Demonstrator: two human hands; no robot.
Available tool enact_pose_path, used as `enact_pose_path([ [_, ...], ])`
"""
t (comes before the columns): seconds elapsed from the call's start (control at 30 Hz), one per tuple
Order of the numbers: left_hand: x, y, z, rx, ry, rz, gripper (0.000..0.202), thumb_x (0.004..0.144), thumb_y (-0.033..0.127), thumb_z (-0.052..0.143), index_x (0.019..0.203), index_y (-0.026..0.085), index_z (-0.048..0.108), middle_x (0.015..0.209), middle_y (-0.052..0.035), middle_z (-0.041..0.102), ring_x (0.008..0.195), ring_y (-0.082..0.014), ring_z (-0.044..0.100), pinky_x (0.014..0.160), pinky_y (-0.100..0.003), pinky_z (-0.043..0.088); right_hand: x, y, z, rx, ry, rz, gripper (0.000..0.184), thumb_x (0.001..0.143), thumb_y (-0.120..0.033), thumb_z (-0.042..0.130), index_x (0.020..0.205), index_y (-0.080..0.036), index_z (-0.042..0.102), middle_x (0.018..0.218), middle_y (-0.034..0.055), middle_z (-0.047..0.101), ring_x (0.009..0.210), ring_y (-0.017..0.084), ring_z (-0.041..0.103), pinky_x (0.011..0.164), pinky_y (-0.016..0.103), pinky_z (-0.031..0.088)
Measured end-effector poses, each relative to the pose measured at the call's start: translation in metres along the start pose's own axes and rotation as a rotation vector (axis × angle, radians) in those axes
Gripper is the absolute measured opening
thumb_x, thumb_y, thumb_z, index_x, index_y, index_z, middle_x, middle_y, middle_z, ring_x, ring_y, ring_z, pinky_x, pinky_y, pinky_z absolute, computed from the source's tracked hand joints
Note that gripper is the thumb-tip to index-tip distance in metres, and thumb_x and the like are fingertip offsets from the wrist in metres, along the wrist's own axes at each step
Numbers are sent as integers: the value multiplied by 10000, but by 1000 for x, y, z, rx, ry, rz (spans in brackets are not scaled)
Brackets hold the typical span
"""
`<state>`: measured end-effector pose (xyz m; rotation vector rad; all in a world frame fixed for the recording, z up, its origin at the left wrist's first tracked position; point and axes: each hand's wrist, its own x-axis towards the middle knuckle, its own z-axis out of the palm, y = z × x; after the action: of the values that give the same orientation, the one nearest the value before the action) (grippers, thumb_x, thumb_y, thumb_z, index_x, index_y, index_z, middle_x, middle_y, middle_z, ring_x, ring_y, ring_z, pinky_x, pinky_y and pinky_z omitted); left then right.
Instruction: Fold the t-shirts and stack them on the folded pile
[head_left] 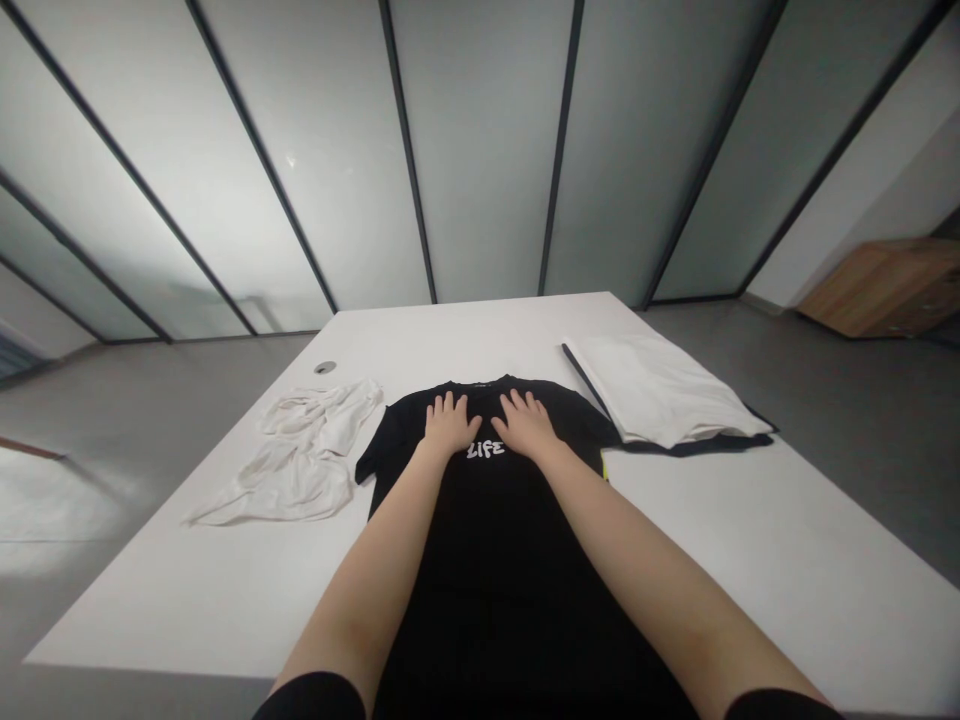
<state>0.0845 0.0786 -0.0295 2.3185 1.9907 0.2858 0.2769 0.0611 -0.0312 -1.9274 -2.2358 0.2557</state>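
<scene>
A black T-shirt [411,412] with white lettering on its chest lies spread on the white table, its collar toward the far side. My left hand [448,424] rests flat on the upper chest, left of the lettering, fingers stretched out. Level with it, my right hand [525,424] lies flat on the right of the chest, fingers apart. Both palms touch the cloth and neither hand grips anything. My forearms and my own black clothing hide the lower part of the T-shirt.
A crumpled white garment [300,455] lies on the table [480,335] at the left. Folded white cloth [660,390] on a dark piece lies at the right, against the T-shirt's sleeve. A round grommet [325,367] sits in the tabletop. Frosted panels stand behind; a wooden cabinet [885,287] is far right.
</scene>
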Motion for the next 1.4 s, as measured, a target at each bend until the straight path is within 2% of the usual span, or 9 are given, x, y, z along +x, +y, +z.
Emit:
enact_pose_path([
  [0.1,-6,8,11,29,-2,-44,696,1045,575,416,1638,214,441,1740,-168,343,1616,-403,279,1285,-606,241,-1,-1,1,-5,-51,-40,718,1067,-561,441,1682,-196,382,1778,143,263,1628,411,213,1301,546,170],
  [0.27,-3,0,9,2,-13,-65,772,1057,563,349,1683,112,333,1745,-181,322,1632,-352,261,1319,-518,212,0,2,-4,1,-64,-29,768,1066,-595,415,1707,-184,318,1785,128,243,1641,387,187,1311,519,159],
  [0.5,-3,-2,5,9,-21,-152,787,1047,570,333,1671,89,356,1750,-197,296,1633,-393,237,1315,-552,204,4,5,-6,13,-27,116,746,1076,-542,388,1688,-119,347,1780,150,246,1636,393,198,1310,511,174],
  [0.63,-2,-9,-1,9,-44,-202,777,1035,609,343,1681,177,367,1766,-153,280,1634,-407,225,1310,-586,196,6,9,-7,11,-6,172,721,1081,-535,383,1681,-135,371,1774,163,262,1630,399,211,1303,518,176],
  [0.77,1,-30,-11,10,-85,-214,751,1033,643,355,1674,251,394,1773,-116,282,1630,-412,233,1305,-588,213,7,14,-8,15,-11,177,699,1083,-538,396,1678,-172,390,1772,161,269,1629,391,219,1300,519,176],
  [0.93,5,-73,-25,43,-65,-250,679,1041,554,411,1625,212,456,1730,-153,371,1592,-395,327,1272,-533,309,7,24,-11,20,-13,121,653,1086,-515,418,1662,-208,433,1765,139,300,1625,385,244,1300,523,192],
  [1.07,6,-108,-40,51,-106,-457,644,1009,478,503,1564,151,508,1630,-249,480,1511,-415,457,1197,-544,410,9,31,-11,39,4,102,593,1085,-488,441,1629,-255,489,1754,107,340,1619,363,272,1297,528,210],
  [1.2,8,-134,-50,57,-155,-643,662,891,327,647,1511,113,551,1594,-299,502,1437,-455,539,1073,-549,523,11,33,-8,50,22,98,581,1079,-475,456,1613,-253,513,1744,106,360,1613,365,288,1296,533,217],
  [1.4,10,-154,-50,25,-208,-566,604,814,177,674,1417,158,638,1400,-230,700,1298,-355,681,999,-418,568,11,34,-7,52,33,95,562,1077,-478,470,1595,-269,537,1738,97,376,1607,356,304,1295,530,226],
])
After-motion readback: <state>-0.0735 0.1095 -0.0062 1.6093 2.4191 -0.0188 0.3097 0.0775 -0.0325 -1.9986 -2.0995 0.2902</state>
